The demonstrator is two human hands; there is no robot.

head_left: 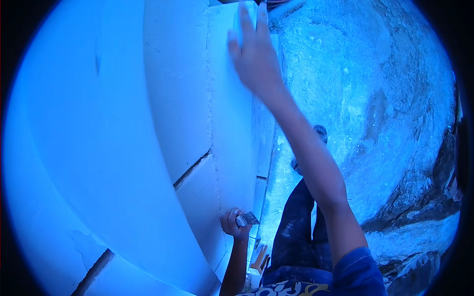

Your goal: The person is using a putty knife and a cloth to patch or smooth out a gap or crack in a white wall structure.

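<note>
A scraper (250,218) is clasped in the left hand (231,222), pointed lengthwise right. The right hand (256,60) is spread, far.

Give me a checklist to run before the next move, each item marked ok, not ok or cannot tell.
1. Scraper held in the left hand: ok.
2. Scraper clear of the right hand: ok, well apart.
3. Right hand free of tools: ok, none shows, fingers spread.
4. Right palm touching the block: cannot tell, blurred.
5. Joint closed: not ok, dark gap shows.
6. Shoes flat: cannot tell, partly hidden.
</note>
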